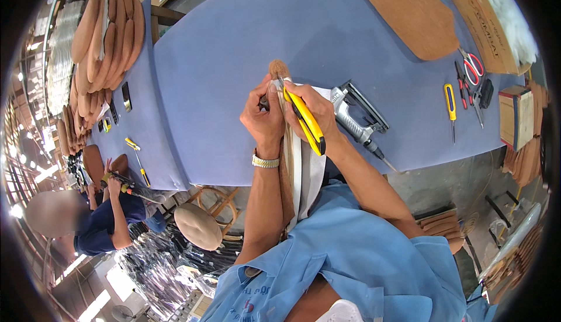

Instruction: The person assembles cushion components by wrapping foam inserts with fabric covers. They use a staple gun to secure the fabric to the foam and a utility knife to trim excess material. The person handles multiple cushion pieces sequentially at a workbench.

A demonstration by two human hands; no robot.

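Note:
My right hand [312,105] is closed around a yellow and black utility knife [305,117], its blade end toward the top of a brown upholstered piece [279,67]. That piece stands on edge in front of me, its long side running back to my body, with a white strip and light cloth along it. My left hand [262,117], a gold watch at its wrist, grips the piece near its far end, close to the blade. A small dark thing shows at the left fingers, too hidden to name. Just right of my hands lies a silver staple gun [353,115] with a hose.
On the blue table [222,59] lie a brown panel [409,12], red-handled scissors [473,68] and a yellow screwdriver [450,103]. An open carton [485,27] stands far right. Stacked brown cushions [111,42] rise at left, where a co-worker [114,220] holds a tool.

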